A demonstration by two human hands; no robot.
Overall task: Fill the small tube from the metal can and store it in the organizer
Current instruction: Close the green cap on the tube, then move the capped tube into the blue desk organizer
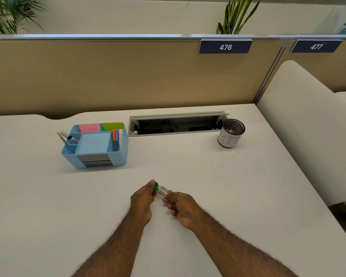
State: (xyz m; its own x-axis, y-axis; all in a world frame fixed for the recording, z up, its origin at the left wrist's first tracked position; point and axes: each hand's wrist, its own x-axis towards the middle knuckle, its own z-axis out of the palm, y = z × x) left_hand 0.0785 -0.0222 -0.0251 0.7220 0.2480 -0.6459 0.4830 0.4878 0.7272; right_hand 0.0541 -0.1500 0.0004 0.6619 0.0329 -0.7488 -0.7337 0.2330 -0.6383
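Note:
Low over the white desk, my right hand (180, 206) grips the small clear tube (164, 193) by its lower end. My left hand (143, 198) pinches the tube's green cap (155, 185) at the upper end; whether the cap is on or off the tube I cannot tell. The metal mesh can (231, 132), wrapped in a white handwritten label, stands upright at the back right with small bits inside. The light blue organizer (96, 145) sits at the back left, its big middle compartment bare.
The organizer holds sticky notes (89, 127), markers (115, 136), a pencil and a correction pen. An open cable tray (178, 124) is recessed in the desk between organizer and can. A beige partition stands behind, and a white divider (308, 126) bounds the right side.

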